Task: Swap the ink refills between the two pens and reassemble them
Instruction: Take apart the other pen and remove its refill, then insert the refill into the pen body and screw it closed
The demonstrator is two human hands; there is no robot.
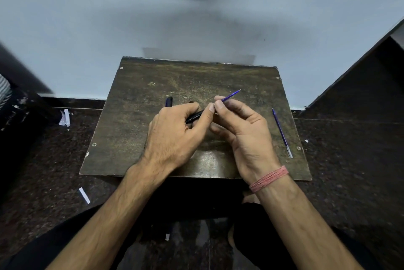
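My left hand (175, 131) grips a black pen barrel (194, 116) with white lettering, held over the middle of the small dark wooden board (131, 121). My right hand (238, 125) pinches a blue ink refill (230, 95) between thumb and forefinger; its metal tip points up and to the right, and its lower end meets the barrel's open end behind my fingers. A second blue refill (282, 133) lies loose along the board's right side. A dark blue pen part (168, 101) rests on the board just beyond my left hand.
The board stands against a pale blue wall (196, 18) on a dark speckled floor (349, 171). White paper scraps (84, 195) lie on the floor to the left. A dark slanted surface (360, 77) rises at the right. My knees are below the board.
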